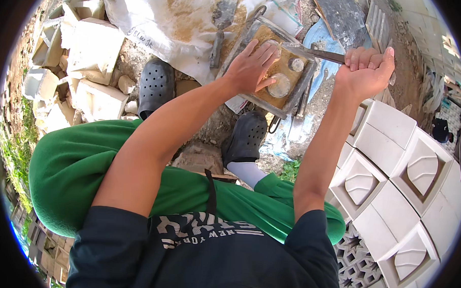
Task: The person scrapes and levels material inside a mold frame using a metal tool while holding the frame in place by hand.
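A grey rectangular frame point(239, 40) packed with tan sand sits on the ground ahead of me, with a wire loop at each end. Round pale discs are set in the sand: a large one point(279, 86) near my side and a small one point(295, 64) to the right. My left hand point(253, 67) lies over the sand, fingers spread, partly covering another round piece. In my right hand point(368, 66) is the handle of a narrow flat-bladed tool point(320, 53); its blade points left, over the far right part of the frame. Whether the tip touches the sand is unclear.
A trowel point(219, 34) rests on a sandy white sack point(143, 26). Broken pale blocks point(94, 50) are heaped left, and patterned white blocks point(386, 182) are stacked right. A dark slab point(341, 18) and blue sheet point(318, 38) are beyond the frame. My clogs point(246, 137) are close by.
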`<state>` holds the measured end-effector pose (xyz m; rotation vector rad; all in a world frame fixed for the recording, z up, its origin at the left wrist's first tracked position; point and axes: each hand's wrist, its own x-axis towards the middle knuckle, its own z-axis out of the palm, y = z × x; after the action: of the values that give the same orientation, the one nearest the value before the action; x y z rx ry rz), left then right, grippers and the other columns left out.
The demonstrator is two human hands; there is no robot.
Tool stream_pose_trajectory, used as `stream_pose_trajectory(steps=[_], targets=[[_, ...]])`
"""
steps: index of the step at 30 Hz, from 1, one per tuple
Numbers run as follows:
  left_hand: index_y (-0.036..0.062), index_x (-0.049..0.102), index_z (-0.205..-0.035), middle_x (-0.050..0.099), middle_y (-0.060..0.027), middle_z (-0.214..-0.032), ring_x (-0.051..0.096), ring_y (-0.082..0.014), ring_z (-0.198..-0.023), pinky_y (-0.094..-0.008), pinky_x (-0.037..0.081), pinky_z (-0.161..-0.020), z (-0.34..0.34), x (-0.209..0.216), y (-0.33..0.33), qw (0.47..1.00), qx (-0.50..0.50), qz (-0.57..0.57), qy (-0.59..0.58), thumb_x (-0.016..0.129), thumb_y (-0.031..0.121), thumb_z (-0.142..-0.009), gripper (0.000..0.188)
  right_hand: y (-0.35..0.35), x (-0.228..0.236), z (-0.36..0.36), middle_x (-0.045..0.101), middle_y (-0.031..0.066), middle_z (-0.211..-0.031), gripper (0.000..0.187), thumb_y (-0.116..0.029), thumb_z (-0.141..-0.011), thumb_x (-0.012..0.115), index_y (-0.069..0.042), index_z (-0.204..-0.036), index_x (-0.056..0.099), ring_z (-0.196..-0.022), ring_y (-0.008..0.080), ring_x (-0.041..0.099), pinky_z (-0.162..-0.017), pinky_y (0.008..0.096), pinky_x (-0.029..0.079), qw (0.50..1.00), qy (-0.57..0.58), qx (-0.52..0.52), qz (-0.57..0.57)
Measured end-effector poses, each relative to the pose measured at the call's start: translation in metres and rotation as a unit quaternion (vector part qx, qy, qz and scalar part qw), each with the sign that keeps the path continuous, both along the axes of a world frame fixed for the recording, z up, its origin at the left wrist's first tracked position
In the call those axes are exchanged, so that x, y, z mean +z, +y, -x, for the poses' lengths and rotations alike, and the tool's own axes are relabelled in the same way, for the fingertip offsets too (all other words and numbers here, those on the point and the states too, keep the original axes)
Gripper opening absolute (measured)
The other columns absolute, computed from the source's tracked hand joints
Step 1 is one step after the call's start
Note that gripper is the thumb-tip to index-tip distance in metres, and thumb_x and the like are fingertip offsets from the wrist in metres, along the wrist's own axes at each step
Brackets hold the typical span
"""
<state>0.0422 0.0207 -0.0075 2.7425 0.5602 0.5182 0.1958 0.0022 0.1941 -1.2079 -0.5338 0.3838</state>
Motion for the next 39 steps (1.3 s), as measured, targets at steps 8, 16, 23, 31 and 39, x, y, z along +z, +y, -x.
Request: stream_pose_trajectory(steps=[8, 16, 23, 31, 39], targets=[[0.001, 0.041, -0.139, 0.043, -0.0127, -0.143, 0.036, -0.0263, -0.135, -0.0444, 0.022, -0.114, -0.014, -0.012, 0.01, 1.0, -0.023, -0.013, -0.016, 0.054, 0.05, -0.089, 0.071, -0.02, 0.008, -0.001, 0.023, -0.0001, -0.048, 0.048, -0.025, -0.09, 0.053, -0.016, -0.054, 0.022, -0.044, 0.0132, 0.022, -0.047, 0.0318, 0.021, 0.998, 0.006, -0.057, -0.024], [-0.0012, 0.036, -0.142, 0.033, -0.015, -0.15, 0.03, -0.0285, -0.139, -0.0491, 0.017, -0.115, 0.009, -0.006, 0.006, 0.997, 0.072, -0.008, 0.019, 0.055, 0.055, -0.086, 0.081, -0.013, 0.017, 0.006, 0.029, -0.0007, -0.045, 0.051, -0.027, -0.088, 0.058, -0.016, -0.051, 0.026, -0.042, 0.0109, 0.025, -0.043, 0.0291, 0.022, 0.999, -0.014, -0.038, -0.014], [-0.0059, 0.028, -0.144, 0.031, -0.0229, -0.149, 0.023, -0.0358, -0.142, -0.0516, 0.016, -0.115, 0.029, -0.005, 0.005, 0.983, 0.173, 0.054, -0.015, 0.063, 0.055, -0.08, 0.095, 0.02, 0.024, 0.02, 0.032, -0.0003, -0.044, 0.047, -0.021, -0.088, 0.057, -0.014, -0.05, 0.029, -0.041, 0.0101, 0.026, -0.042, 0.0289, 0.022, 0.998, 0.015, -0.038, -0.042], [-0.0068, 0.025, -0.144, 0.035, -0.0225, -0.147, 0.03, -0.0337, -0.139, -0.0493, 0.023, -0.113, 0.022, -0.007, 0.006, 0.962, 0.227, 0.149, -0.019, 0.067, 0.05, -0.079, 0.096, 0.049, -0.062, 0.016, 0.035, -0.0007, -0.044, 0.045, -0.014, -0.088, 0.054, -0.011, -0.049, 0.033, -0.039, 0.0091, 0.026, -0.039, 0.028, 0.018, 0.999, -0.038, 0.021, -0.005], [-0.0058, 0.025, -0.144, 0.038, -0.0213, -0.144, 0.036, -0.0337, -0.134, -0.0469, 0.028, -0.111, 0.018, -0.007, 0.006, 0.964, 0.206, 0.165, -0.025, 0.068, 0.051, -0.078, 0.097, 0.058, -0.072, 0.027, 0.038, -0.0012, -0.044, 0.045, -0.014, -0.089, 0.054, -0.009, -0.048, 0.038, -0.038, 0.0075, 0.031, -0.039, 0.0273, 0.021, 0.997, -0.049, -0.053, 0.039]])
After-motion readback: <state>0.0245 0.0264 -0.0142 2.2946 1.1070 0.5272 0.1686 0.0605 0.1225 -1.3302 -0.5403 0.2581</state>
